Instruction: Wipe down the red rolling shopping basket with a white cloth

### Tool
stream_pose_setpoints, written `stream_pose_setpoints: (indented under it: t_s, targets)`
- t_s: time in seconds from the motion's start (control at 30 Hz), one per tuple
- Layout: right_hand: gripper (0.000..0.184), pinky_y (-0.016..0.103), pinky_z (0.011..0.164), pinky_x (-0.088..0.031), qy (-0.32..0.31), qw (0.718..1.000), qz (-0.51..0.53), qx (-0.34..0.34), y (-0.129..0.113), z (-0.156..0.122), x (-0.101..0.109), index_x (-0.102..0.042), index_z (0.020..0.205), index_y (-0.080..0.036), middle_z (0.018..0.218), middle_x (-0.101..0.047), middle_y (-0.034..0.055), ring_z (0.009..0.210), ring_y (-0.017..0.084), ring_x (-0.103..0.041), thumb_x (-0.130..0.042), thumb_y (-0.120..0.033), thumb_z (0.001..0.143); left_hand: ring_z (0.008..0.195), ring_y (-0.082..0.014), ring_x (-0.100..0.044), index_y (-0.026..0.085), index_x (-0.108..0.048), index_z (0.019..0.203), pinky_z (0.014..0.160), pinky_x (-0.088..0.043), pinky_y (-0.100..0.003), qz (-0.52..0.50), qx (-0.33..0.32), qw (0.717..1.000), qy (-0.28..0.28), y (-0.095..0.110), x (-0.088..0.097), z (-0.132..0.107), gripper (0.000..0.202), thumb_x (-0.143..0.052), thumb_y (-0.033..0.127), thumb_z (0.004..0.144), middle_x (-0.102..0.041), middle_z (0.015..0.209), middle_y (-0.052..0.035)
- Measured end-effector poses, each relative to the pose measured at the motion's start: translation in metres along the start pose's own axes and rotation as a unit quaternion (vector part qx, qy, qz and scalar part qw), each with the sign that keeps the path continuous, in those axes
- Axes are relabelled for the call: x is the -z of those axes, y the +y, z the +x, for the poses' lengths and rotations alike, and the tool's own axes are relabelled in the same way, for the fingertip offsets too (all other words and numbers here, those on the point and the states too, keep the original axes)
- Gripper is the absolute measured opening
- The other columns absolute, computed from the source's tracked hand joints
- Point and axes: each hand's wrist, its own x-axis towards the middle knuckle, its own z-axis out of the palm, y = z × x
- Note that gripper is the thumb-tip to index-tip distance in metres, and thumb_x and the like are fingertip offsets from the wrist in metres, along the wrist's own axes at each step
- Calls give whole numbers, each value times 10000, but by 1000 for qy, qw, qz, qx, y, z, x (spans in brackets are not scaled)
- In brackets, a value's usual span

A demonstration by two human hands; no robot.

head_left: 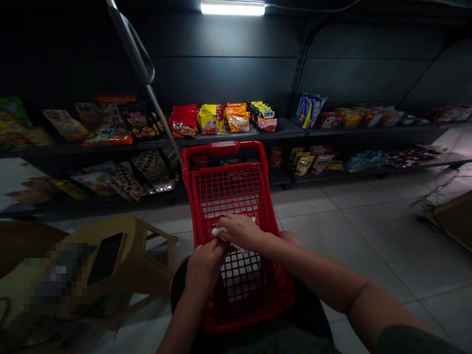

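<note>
Between my knees stands a red plastic shopping basket [275,226] with lattice sides, its long metal pull handle [162,115] raised on the left. My right hand [239,231] is closed on a crumpled white cloth or tissue [241,248], over the basket's lattice; a bit of white also pokes out by the fingertips. Just left and nearer to me, my left hand [207,259] has its fingers curled, their tips meeting the right hand's. What the left fingers grip is hidden.
Snack packets [238,118] line the upper dark shelf [287,127] ahead, with more packets [304,164] on the lower one. At left stands a yellowish plastic stool [138,246] bearing a phone [106,258] and a blurred item. Tiled floor [363,216] lies right.
</note>
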Motion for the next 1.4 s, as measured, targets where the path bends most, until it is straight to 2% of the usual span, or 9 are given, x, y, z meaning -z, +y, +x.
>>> stream_pose_setpoints:
  t_s: [0.13, 0.23, 0.4, 0.57, 0.7, 0.97, 1.1, 1.23, 1.4]
  targets:
    - [166, 263, 735, -387, -25, 998, 25, 58, -21, -3, -1, -617, 1097, -227, 1001, -628, 34, 916, 164, -592, -555, -291, 956, 785, -202, -637, 303, -660, 1153, 672, -390, -328, 17, 17, 1000, -8, 1, 3, -3, 266, -473, 310, 964, -695, 980, -33]
    - [123, 277, 729, -380, -78, 994, -16, 72, -1, -30, 23, -656, 1010, -218, 958, -643, 32, 873, 173, -606, -642, -232, 889, 822, -196, -634, 321, -668, 1142, 714, -401, -320, -4, 15, 1000, -8, 1, 4, -5, 258, -498, 280, 952, -688, 959, -11]
    - [56, 301, 725, -380, -136, 985, -109, -3, 35, -72, 55, -668, 851, -184, 873, -671, 44, 798, 189, -621, -706, -198, 813, 878, -196, -627, 324, -671, 1136, 768, -408, -328, -44, 16, 999, 7, 0, 2, -5, 239, -545, 310, 933, -686, 1010, 2]
    - [77, 332, 832, -390, -83, 991, -95, 36, 4, -65, 26, -634, 912, -176, 900, -675, 48, 844, 185, -621, -616, -246, 887, 880, -194, -631, 305, -670, 1121, 753, -400, -331, -35, 3, 999, -6, -1, 0, -1, 241, -548, 251, 921, -685, 1003, -4]
    - [106, 334, 825, -392, -63, 992, -76, 75, -22, -56, 4, -616, 955, -179, 925, -671, 47, 861, 193, -618, -570, -265, 912, 863, -199, -631, 293, -680, 1063, 736, -397, -336, -31, 5, 999, -22, -1, 3, -1, 206, -516, 272, 940, -679, 961, -6]
    - [57, 336, 801, -374, -106, 986, -122, -32, 37, -82, 44, -636, 848, -175, 854, -682, 48, 770, 186, -615, -668, -214, 823, 901, -194, -639, 297, -679, 1125, 772, -411, -327, -47, 10, 999, -1, -1, 1, -1, 246, -518, 270, 941, -688, 1002, -18]
    - [65, 350, 880, -375, -79, 991, -96, 46, 18, -73, 28, -605, 907, -177, 910, -661, 44, 842, 185, -600, -629, -222, 866, 881, -200, -642, 290, -679, 1103, 760, -409, -332, -38, 3, 999, 1, -1, -1, 0, 233, -523, 260, 933, -688, 996, -21]
    - [108, 320, 827, -382, -68, 988, -59, 127, 0, -55, 10, -598, 973, -189, 962, -643, 37, 868, 175, -583, -590, -264, 896, 883, -200, -637, 295, -670, 1102, 754, -402, -333, -34, 2, 999, -10, -1, 2, -1, 231, -536, 234, 923, -686, 1001, -14]
    - [44, 339, 833, -345, -132, 969, -70, 199, 30, -62, 33, -619, 909, -204, 915, -639, 12, 818, 158, -560, -604, -215, 869, 892, -194, -622, 292, -675, 1105, 769, -401, -333, -45, 11, 999, 10, -1, 1, -3, 219, -530, 287, 940, -686, 990, -15]
